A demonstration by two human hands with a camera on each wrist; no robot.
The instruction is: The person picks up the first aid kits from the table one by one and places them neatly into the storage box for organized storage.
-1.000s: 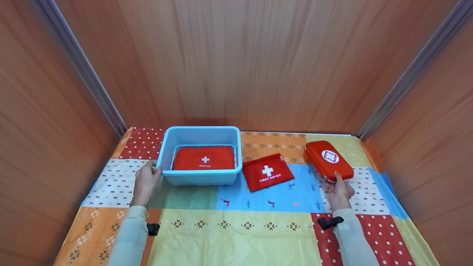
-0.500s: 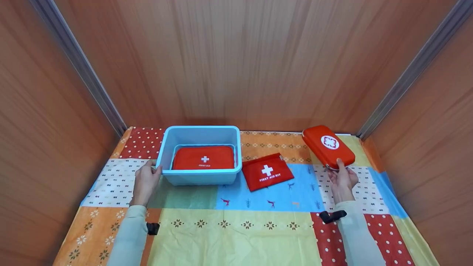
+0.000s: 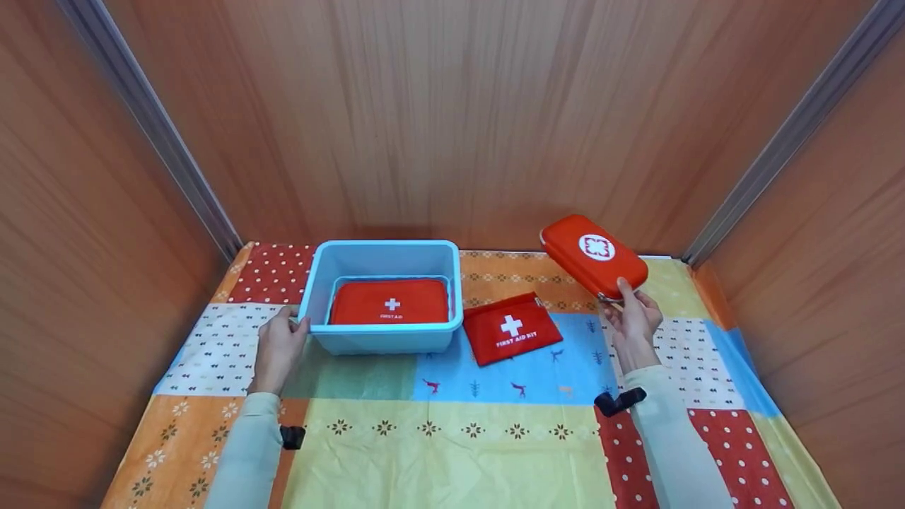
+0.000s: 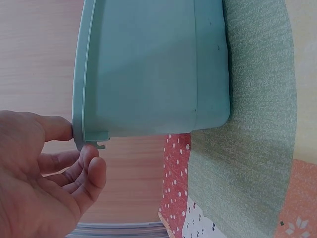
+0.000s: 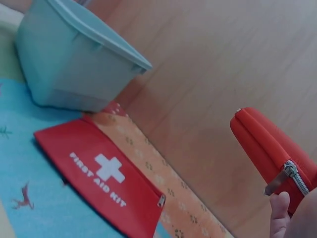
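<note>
My left hand [image 3: 277, 350] pinches the near left corner of the rim of a light blue plastic bin [image 3: 382, 341]; the left wrist view shows thumb and fingers [image 4: 94, 171] at that corner. Inside the bin lies a red first aid pouch [image 3: 364, 300] with a white cross. My right hand [image 3: 636, 325] grips the near end of a red zippered first aid case [image 3: 565, 244], thumb on top, fingers beneath. The case is held up off the cloth, tilted, its round white emblem facing up. Its zipper [image 5: 295, 176] shows in the right wrist view.
A flat red first aid kit pouch [image 3: 488, 332] lies on the patchwork tablecloth [image 3: 452, 452], just right of the bin. Wood-grain panels [image 3: 452, 127] stand at the back and both sides, with metal posts [image 3: 170, 148] at the corners.
My right hand has raised the red case off the cloth and carried it away from me, then to the left. My left hand and the bin stay put.
</note>
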